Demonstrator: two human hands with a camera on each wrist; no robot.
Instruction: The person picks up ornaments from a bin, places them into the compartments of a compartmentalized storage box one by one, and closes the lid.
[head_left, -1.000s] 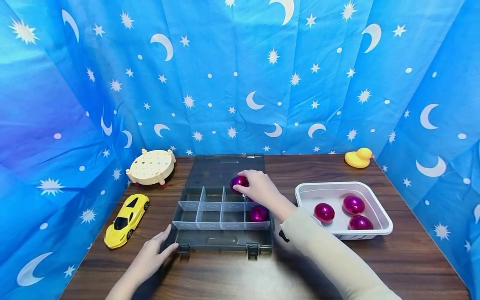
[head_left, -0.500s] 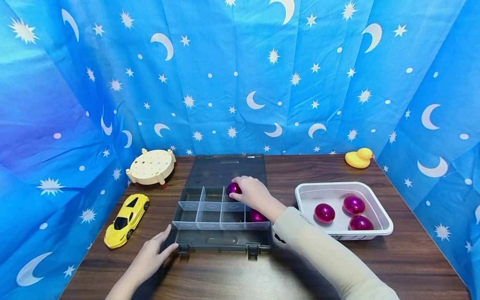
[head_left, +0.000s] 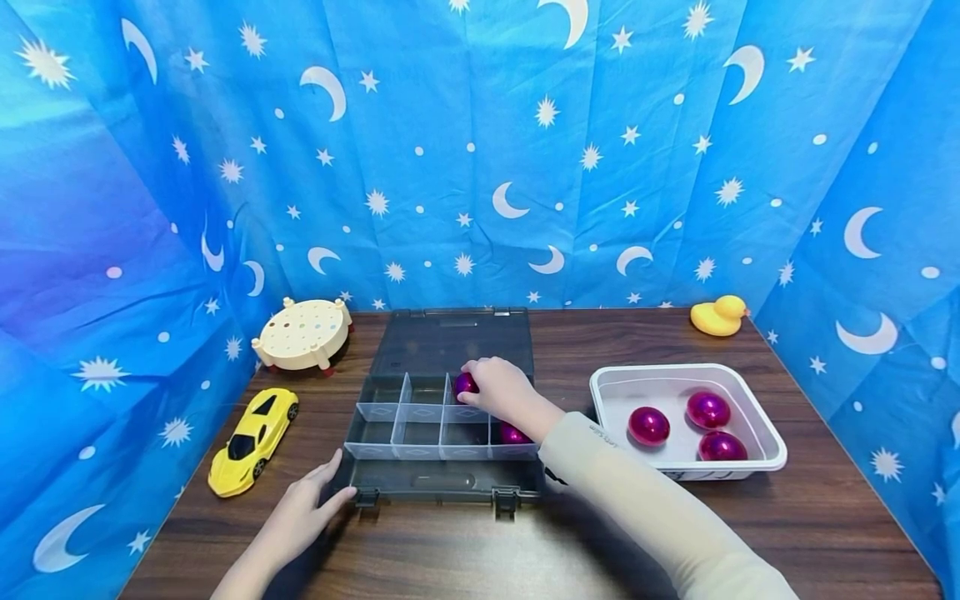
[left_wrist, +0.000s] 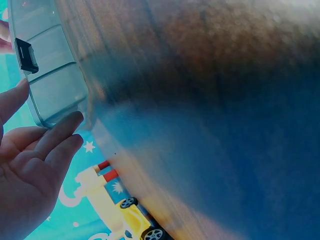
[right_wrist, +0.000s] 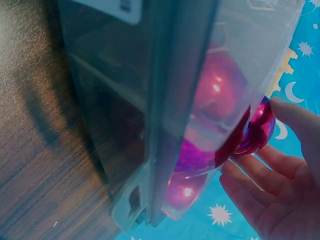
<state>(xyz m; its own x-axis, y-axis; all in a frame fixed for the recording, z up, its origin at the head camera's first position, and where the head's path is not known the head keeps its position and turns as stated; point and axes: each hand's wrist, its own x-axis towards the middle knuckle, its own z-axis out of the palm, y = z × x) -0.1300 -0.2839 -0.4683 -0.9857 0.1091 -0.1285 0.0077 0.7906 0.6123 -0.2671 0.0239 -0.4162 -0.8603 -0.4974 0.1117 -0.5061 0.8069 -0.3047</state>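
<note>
A smoky clear compartment box (head_left: 450, 481) lies with its lid (head_left: 453, 337) folded back. My right hand (head_left: 504, 392) holds a shiny magenta ball (head_left: 466, 386) between thumb and fingers, low at the third back-row compartment from the left. Another magenta ball (head_left: 513, 433) sits in the front-row right compartment, partly behind my right wrist. In the right wrist view, magenta balls (right_wrist: 220, 82) show through the box wall, beyond which my fingers grip the held ball (right_wrist: 261, 125). My left hand (head_left: 302, 502) rests at the box's front left corner, fingers extended, thumb near a black latch (left_wrist: 26, 56).
Right of the box stands a white tray (head_left: 611, 398) with three magenta balls (head_left: 648, 426) in it. A yellow toy car (head_left: 253, 442) and a cream round pegged toy (head_left: 303, 333) are on the left. At the back right sits a yellow rubber duck (head_left: 718, 316). Starry blue cloth (head_left: 480, 167) surrounds the table.
My right hand has moved slightly left and down with the magenta ball, lowering it to the back-row compartment. My left hand has stayed at the box corner.
</note>
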